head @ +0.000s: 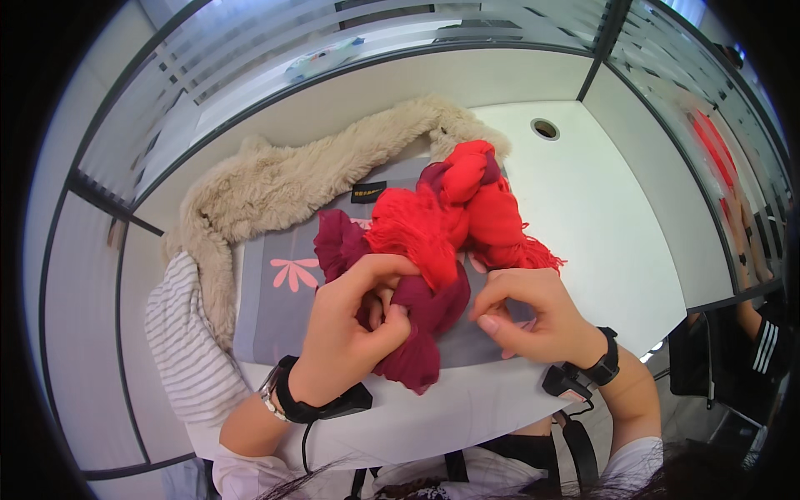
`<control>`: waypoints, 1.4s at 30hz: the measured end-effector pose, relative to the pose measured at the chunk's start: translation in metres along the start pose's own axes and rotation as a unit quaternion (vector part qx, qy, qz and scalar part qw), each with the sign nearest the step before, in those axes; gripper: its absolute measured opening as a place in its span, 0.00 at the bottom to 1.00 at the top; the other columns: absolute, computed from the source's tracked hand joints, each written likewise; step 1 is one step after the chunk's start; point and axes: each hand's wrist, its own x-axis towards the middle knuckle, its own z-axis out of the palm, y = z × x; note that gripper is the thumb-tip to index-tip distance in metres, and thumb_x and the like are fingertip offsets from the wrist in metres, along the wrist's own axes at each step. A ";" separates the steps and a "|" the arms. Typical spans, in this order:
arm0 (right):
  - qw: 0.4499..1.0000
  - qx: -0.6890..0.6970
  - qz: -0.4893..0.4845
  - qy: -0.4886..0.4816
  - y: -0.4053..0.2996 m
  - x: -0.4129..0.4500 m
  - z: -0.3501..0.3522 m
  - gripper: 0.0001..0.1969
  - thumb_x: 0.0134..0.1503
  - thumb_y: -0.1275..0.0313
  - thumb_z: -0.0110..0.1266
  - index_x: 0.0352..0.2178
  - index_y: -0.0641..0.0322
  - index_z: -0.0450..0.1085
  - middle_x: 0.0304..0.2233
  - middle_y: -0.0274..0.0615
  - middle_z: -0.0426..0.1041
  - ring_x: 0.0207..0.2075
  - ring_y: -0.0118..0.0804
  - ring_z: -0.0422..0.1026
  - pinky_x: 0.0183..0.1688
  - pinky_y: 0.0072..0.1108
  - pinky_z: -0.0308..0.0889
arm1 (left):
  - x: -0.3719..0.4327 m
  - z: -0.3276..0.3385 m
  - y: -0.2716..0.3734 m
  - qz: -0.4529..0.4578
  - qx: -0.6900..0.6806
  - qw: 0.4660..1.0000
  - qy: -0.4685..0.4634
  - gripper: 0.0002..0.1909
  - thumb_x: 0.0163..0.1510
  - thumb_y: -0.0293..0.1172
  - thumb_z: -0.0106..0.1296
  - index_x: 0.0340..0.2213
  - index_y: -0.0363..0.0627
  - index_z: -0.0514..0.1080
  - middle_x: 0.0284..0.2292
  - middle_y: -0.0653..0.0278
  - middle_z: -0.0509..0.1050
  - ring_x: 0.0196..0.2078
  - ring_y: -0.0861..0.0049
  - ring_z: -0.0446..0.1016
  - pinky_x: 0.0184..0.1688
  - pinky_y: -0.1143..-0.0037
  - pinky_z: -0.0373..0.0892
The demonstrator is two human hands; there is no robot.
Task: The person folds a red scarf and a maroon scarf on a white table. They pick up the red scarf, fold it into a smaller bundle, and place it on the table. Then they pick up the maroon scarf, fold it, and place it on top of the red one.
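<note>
My left hand [350,331] grips a twisted part of a maroon scarf [431,306], with thumb and fingers closed on the cloth. A bright red fringed scarf [450,212] is wound together with the maroon one, and the two form a loose knot or braid reaching away from me. To the right of the bundle is my right hand [531,312]; its fingers are curled in, thumb close to forefinger, and no cloth shows between them. Under the bundle lies a grey cloth [281,319] with pink petal shapes and a black label [369,192] bearing writing.
A beige furry scarf [281,181] curves along the back and left of the white desk [587,237]. Striped white cloth [187,344] lies at the left edge. Low partitions [525,78] enclose the desk; a cable hole [545,129] is at back right. Another person's arm [750,319] shows at right.
</note>
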 end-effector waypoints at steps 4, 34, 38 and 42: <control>0.995 -0.019 -0.041 0.087 0.005 -0.002 0.026 0.13 0.48 0.80 0.63 0.36 0.62 0.72 0.25 0.31 0.70 0.20 0.19 0.65 0.23 0.14 0.59 | -0.005 0.008 -0.002 -0.020 -0.023 0.999 -0.032 0.18 0.50 0.16 0.47 0.45 0.37 0.69 0.31 0.69 0.72 0.26 0.91 0.64 0.27 0.86 0.60; 0.969 -0.182 -0.166 -0.002 -0.001 0.002 0.023 0.13 0.46 0.72 0.66 0.28 0.60 0.67 0.26 0.39 0.62 0.26 0.41 0.67 0.26 0.29 0.63 | -0.019 0.014 0.014 0.216 0.305 0.928 -0.002 0.12 0.38 0.20 0.62 0.29 0.41 0.72 0.20 0.65 0.68 0.19 0.73 0.69 0.21 0.75 0.63; 0.970 -0.167 -0.174 -0.032 -0.003 0.004 0.014 0.13 0.46 0.73 0.65 0.28 0.60 0.65 0.26 0.39 0.62 0.26 0.42 0.67 0.26 0.29 0.63 | -0.015 0.013 0.016 0.112 0.211 0.971 0.017 0.10 0.41 0.19 0.59 0.27 0.43 0.70 0.17 0.66 0.68 0.17 0.74 0.70 0.21 0.76 0.64; 0.975 -0.154 -0.157 -0.038 -0.003 0.003 0.012 0.13 0.47 0.72 0.65 0.27 0.59 0.65 0.26 0.38 0.62 0.26 0.42 0.67 0.26 0.29 0.62 | -0.017 0.010 0.017 0.091 0.229 0.969 -0.018 0.12 0.42 0.20 0.60 0.30 0.42 0.70 0.20 0.64 0.70 0.20 0.72 0.71 0.24 0.75 0.66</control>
